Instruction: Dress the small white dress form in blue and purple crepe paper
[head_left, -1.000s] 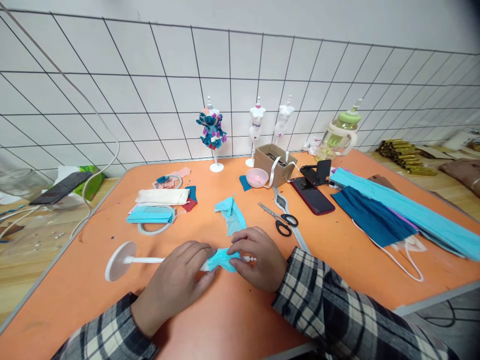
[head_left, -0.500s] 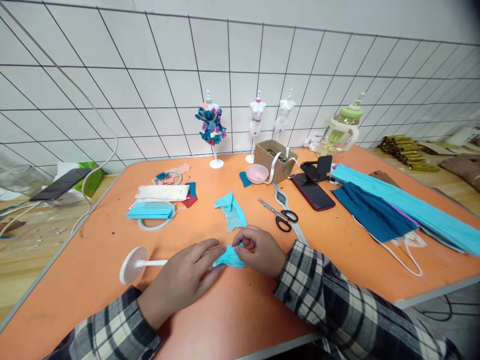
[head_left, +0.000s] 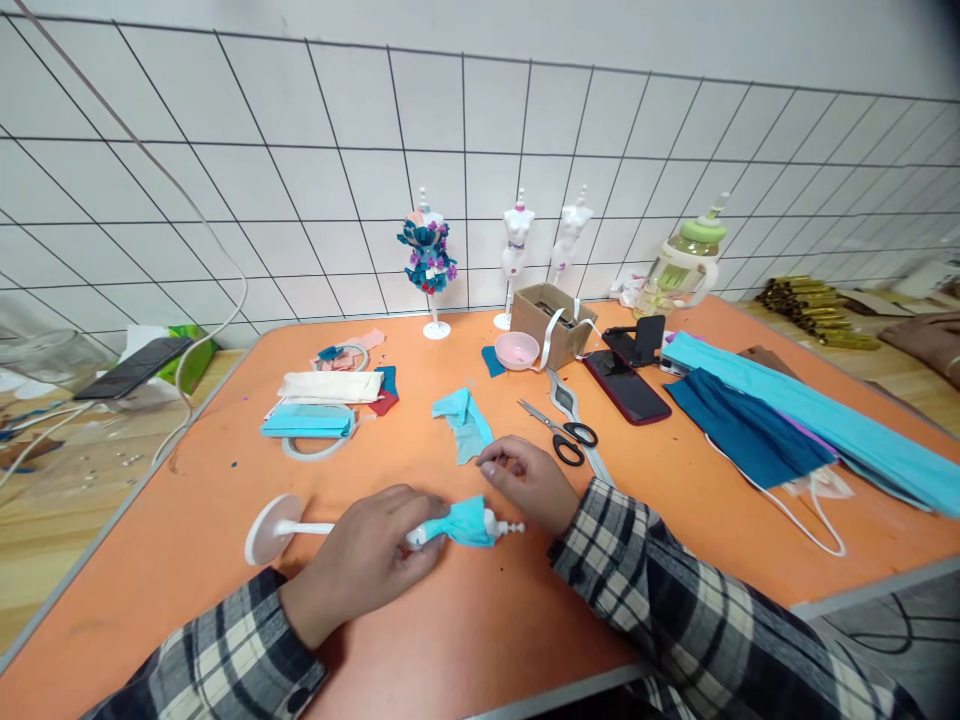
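My left hand (head_left: 371, 540) is wrapped round a small white dress form (head_left: 304, 527) lying on its side, its round base to the left and its knobbed neck to the right. Light blue fabric (head_left: 466, 522) covers the form's upper body, gathered near my left fingertips. Just above and right of it is my right hand (head_left: 534, 483), off the form, thumb and forefinger close together; anything between them is too small to make out. Beyond those fingertips lies a cut piece of light blue fabric (head_left: 463, 425). Scissors (head_left: 564, 432) with black handles rest to its right.
At the back stand a decorated dress form (head_left: 427, 255) and two bare ones (head_left: 516, 240). Near them are a pink bowl (head_left: 517, 350), a cardboard box (head_left: 551, 325) and a phone (head_left: 626, 386). Face masks (head_left: 750, 425) lie right, a folded mask (head_left: 309, 421) left.
My right hand has let go of the light blue fabric on the form and moved up and away. My left hand keeps its hold, and more of the form's neck end now shows.
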